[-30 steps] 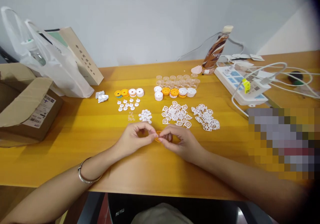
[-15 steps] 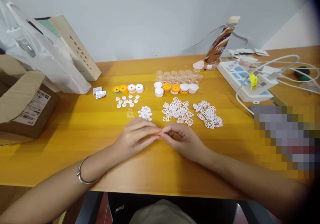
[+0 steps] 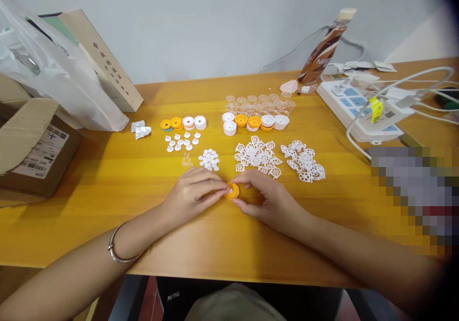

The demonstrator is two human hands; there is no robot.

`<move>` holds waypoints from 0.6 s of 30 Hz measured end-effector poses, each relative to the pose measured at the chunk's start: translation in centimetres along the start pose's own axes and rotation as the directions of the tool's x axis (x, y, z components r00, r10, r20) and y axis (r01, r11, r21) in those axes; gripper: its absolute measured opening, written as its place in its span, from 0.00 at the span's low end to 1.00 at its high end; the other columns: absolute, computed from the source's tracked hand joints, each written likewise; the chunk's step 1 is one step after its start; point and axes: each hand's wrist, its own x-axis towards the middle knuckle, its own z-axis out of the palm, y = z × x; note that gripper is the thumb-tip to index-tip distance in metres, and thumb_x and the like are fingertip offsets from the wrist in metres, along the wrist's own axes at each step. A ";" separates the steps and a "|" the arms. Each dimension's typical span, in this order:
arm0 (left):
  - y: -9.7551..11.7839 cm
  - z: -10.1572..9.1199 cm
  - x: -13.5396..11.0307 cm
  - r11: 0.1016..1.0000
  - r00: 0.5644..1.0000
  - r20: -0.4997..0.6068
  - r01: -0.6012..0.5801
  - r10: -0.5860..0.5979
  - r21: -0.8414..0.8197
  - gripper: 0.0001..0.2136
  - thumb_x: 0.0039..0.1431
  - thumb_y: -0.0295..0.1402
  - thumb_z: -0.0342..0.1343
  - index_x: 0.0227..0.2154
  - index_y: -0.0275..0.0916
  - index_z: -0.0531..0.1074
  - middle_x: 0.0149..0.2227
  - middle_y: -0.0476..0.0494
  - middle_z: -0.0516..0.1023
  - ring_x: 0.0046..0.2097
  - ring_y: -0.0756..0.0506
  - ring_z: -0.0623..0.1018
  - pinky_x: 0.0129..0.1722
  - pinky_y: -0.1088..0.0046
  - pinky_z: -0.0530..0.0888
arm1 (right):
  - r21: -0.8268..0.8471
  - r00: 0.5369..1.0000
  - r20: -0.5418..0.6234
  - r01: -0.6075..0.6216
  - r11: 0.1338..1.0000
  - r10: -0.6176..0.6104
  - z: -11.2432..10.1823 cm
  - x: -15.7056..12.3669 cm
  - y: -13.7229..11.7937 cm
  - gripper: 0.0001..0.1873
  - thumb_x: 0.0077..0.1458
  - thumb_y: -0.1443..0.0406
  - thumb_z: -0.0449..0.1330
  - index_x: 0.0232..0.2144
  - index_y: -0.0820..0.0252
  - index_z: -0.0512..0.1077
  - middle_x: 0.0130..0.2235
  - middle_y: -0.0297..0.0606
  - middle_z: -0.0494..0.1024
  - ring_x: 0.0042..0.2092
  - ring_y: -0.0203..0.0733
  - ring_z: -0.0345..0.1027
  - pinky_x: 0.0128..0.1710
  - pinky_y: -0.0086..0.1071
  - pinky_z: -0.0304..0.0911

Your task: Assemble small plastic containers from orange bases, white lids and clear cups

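- Since half a second ago the orange disc point(image 3: 232, 191) has turned face-up between the fingertips and shows plainly; before, it was mostly hidden. Hands barely shifted on the table.
- Wooden table point(image 3: 107, 177): cardboard box point(image 3: 34, 151) at far left, white plastic bag point(image 3: 53, 77) just behind it.
- White power strip point(image 3: 360, 113) far right, with cables; brown drink bottle point(image 3: 322, 53) behind it.
- Right hand point(image 3: 268, 201): thumb and fingers pinch the disc's right edge, near centre of table.
- Left hand point(image 3: 191, 194): fingers extended, tips touching the disc's left edge; bangle point(image 3: 116, 249) on the wrist.
- White wheel-shaped parts point(image 3: 258, 156) in a heap just beyond the hands; a second heap right of it.
- Row of orange and white caps point(image 3: 253, 121) farther back.
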 end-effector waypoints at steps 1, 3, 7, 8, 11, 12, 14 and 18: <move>-0.1 0.1 0.0 1.000 1.000 0.016 0.020 -0.020 -0.021 0.06 0.55 0.27 0.56 0.36 0.36 0.74 0.33 0.43 0.77 0.35 0.50 0.74 0.36 0.72 0.71 | -0.016 1.000 0.009 0.022 1.000 -0.022 0.1 -0.1 0.1 0.11 0.49 0.71 0.58 0.37 0.57 0.67 0.36 0.37 0.74 0.39 0.39 0.68 0.41 0.34 0.65; -0.2 0.4 0.0 0.997 0.998 0.038 0.049 -0.047 -0.054 0.06 0.55 0.27 0.55 0.36 0.36 0.74 0.33 0.43 0.77 0.36 0.50 0.74 0.36 0.72 0.71 | -0.035 0.999 0.029 0.040 0.999 -0.039 0.3 -0.2 0.4 0.13 0.49 0.71 0.58 0.39 0.57 0.65 0.38 0.38 0.74 0.41 0.40 0.67 0.43 0.36 0.64; 0.0 0.8 0.2 0.991 0.996 0.049 0.073 -0.068 -0.112 0.05 0.55 0.26 0.55 0.35 0.35 0.74 0.32 0.43 0.77 0.35 0.50 0.74 0.36 0.73 0.72 | -0.062 0.998 0.063 0.009 0.998 -0.005 0.6 -0.5 1.0 0.14 0.50 0.71 0.57 0.41 0.57 0.63 0.38 0.39 0.73 0.41 0.40 0.67 0.42 0.35 0.64; 0.0 0.9 0.3 0.988 0.996 0.053 0.081 -0.075 -0.129 0.05 0.55 0.26 0.55 0.35 0.35 0.74 0.32 0.43 0.77 0.36 0.50 0.74 0.36 0.74 0.72 | -0.068 0.998 0.068 0.003 0.998 0.002 0.6 -0.5 1.1 0.14 0.50 0.70 0.57 0.41 0.57 0.63 0.38 0.38 0.73 0.41 0.40 0.67 0.42 0.35 0.65; 0.0 1.1 0.4 0.982 0.993 0.061 0.107 -0.098 -0.159 0.05 0.55 0.25 0.55 0.35 0.35 0.74 0.32 0.43 0.76 0.36 0.50 0.74 0.36 0.74 0.72 | -0.081 0.997 0.074 0.003 0.997 0.003 0.6 -0.5 1.1 0.13 0.50 0.71 0.57 0.40 0.58 0.63 0.38 0.38 0.73 0.41 0.40 0.67 0.42 0.35 0.64; -0.1 1.2 0.4 0.981 0.993 0.061 0.110 -0.101 -0.160 0.05 0.55 0.25 0.55 0.34 0.35 0.74 0.32 0.43 0.76 0.36 0.50 0.74 0.36 0.74 0.72 | -0.083 0.997 0.072 0.005 0.997 0.001 0.6 -0.5 1.1 0.13 0.50 0.71 0.57 0.40 0.58 0.63 0.38 0.38 0.73 0.41 0.40 0.67 0.42 0.35 0.64; -0.2 1.2 0.4 0.981 0.993 0.065 0.112 -0.103 -0.155 0.05 0.55 0.25 0.56 0.34 0.34 0.74 0.32 0.43 0.76 0.36 0.50 0.74 0.36 0.74 0.71 | -0.083 0.998 0.068 0.002 0.997 0.004 0.5 -0.5 1.0 0.13 0.50 0.71 0.57 0.39 0.58 0.63 0.37 0.38 0.74 0.41 0.40 0.68 0.42 0.35 0.64; -0.3 1.3 0.3 0.984 0.993 0.074 0.104 -0.094 -0.146 0.05 0.55 0.25 0.55 0.35 0.35 0.73 0.33 0.43 0.76 0.36 0.50 0.74 0.37 0.73 0.71 | -0.075 0.998 0.065 -0.011 0.997 0.016 0.5 -0.4 0.8 0.12 0.50 0.71 0.57 0.39 0.57 0.64 0.37 0.38 0.74 0.40 0.40 0.68 0.41 0.35 0.65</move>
